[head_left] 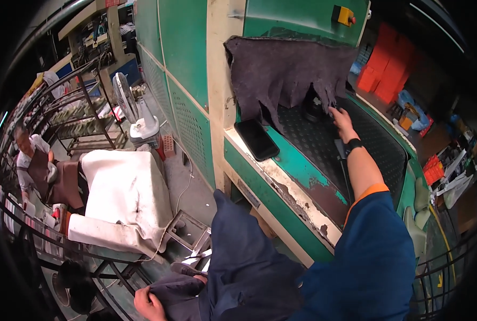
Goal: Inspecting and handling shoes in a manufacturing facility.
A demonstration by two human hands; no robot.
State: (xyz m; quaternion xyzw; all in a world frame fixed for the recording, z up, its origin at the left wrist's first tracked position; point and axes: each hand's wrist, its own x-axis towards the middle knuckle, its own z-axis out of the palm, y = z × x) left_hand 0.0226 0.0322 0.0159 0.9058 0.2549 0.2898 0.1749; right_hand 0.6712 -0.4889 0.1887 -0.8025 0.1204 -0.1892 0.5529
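A dark blue garment (350, 257) lay nearest the camera, filling the lower middle of the frame, with orange trim (375, 191) at its right cuff. The person's hands were well apart. At the lower edge, the left hand (149, 306) rested against dark cloth (177, 293), its fingers bent; whether they gripped it could not be told.

The right hand (343, 121), right of centre in the upper half, reached to the ragged hem of a dark purplish-grey curtain (286, 67). Its fingers were bent at the torn strips, but a firm grip could not be made out. A black band (353, 144) circled that wrist. Just left of the hand, a black object (312, 111) stood partly beneath the curtain on a black studded conveyor belt (380, 136); its exact kind was unclear.

A black smartphone (256, 139) lay on the scuffed edge of the green machine (297, 238), near the centre. A yellow switch box (345, 15) was mounted at the upper right, with orange crates (387, 64) beyond. At left, a standing fan (126, 96) stood behind a white cover (123, 184), near a seated person (38, 160).
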